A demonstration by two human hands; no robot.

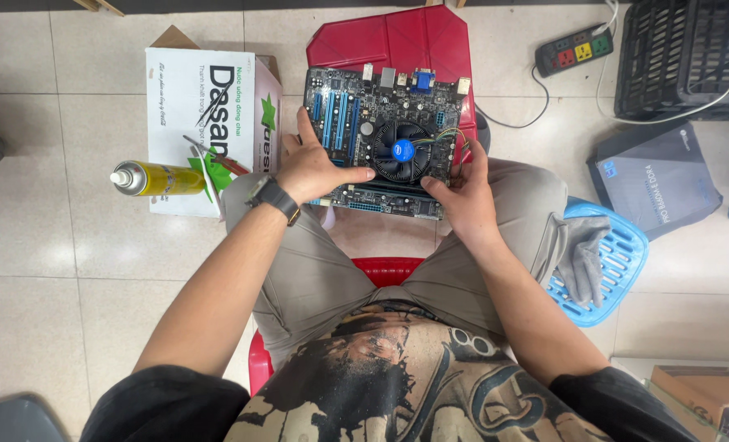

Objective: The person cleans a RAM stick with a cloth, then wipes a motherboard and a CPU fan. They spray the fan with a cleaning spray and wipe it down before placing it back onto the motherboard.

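One flat, rectangular circuit board point(378, 139) lies across the person's knees and against the near edge of a red plastic stool point(397, 41); its dark surface is studded with blue slots at its left half, metal ports along its far edge, and one round black fan point(403, 151) with a blue centre near its right side. The left hand point(319, 168), with a black watch point(274, 197) on its wrist, grips the board's left edge, thumb lying on top toward the fan. The right hand point(465, 196) holds the board's near right corner, fingers curled round the edge. One white cardboard box point(209, 119) stands on the tiled floor to the left, its flaps folded open; what it holds is hidden. One yellow spray can point(155, 178) lies on its near edge. A blue slatted plastic stool point(618, 258) on the right carries one grey cloth point(585, 254).
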